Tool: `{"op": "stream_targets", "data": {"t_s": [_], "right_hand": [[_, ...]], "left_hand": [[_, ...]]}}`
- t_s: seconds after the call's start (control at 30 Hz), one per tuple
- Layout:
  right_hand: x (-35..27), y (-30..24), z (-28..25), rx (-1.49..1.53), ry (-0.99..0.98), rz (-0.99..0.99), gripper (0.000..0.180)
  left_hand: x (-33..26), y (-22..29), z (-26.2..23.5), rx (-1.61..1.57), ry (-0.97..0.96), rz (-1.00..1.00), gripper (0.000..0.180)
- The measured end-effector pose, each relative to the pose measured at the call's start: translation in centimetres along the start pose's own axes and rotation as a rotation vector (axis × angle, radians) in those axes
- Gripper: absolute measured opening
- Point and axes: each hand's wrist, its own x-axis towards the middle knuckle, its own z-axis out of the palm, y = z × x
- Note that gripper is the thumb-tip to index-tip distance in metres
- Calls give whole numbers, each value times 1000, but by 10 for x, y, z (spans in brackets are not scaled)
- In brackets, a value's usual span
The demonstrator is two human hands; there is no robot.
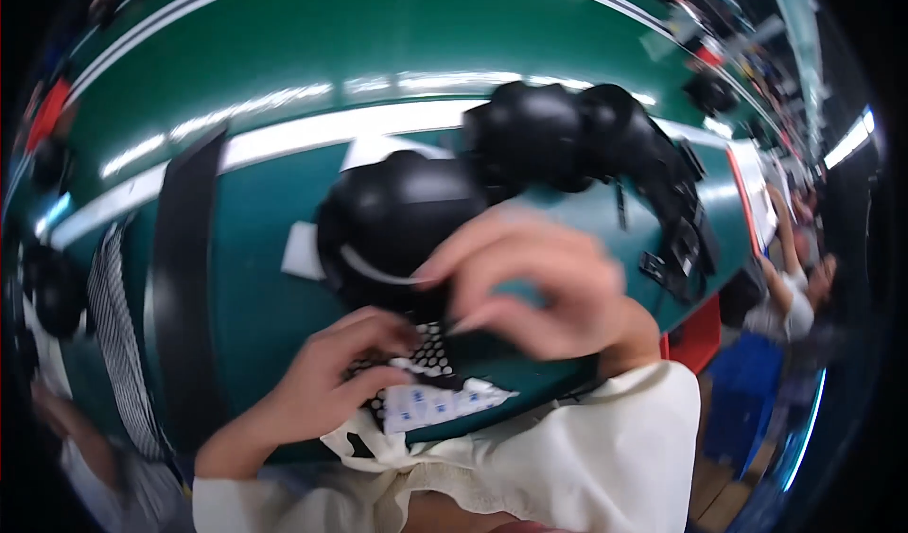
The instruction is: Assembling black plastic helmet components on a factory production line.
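Left hand [345, 372] pinches dotted pad [432, 350], its white patch [437, 407] tapering rightward; right hand [544, 282], curled, grasp unclear, hovers beside black helmet [397, 202].

Black shell [402, 202] blocking ahead, green tabletop [255, 287] passable to its left

Three nearby helmets [402, 213] [530, 140] [613, 124], wearer's two hands [333, 370] [566, 266]

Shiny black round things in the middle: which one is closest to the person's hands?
The glossy black rounded shell at the cluster's left, just beyond the left hand and right hand. The other black rounded shells sit farther off, toward the upper right.
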Motion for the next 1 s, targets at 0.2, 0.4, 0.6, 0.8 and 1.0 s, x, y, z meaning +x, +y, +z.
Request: {"op": "stream_targets", "data": {"t_s": [0.2,0.4,0.6,0.8,1.0], "right_hand": [[13,-2,23,-187,-40,196,5],[14,3,43,-184,-163,208,12],[22,1,45,-230,-164,262,9],[21,1,45,-306,-173,255,11],[23,0,44,-361,-203,267,14]], "left_hand": [[-16,-26,-7,210,249,34,19],[-18,-38,-3,-375,148,396,16],[-23,-38,1,-346,76,474,18],[-22,-33,1,-256,47,482,17],[-20,-34,0,-262,35,495,19]]}}
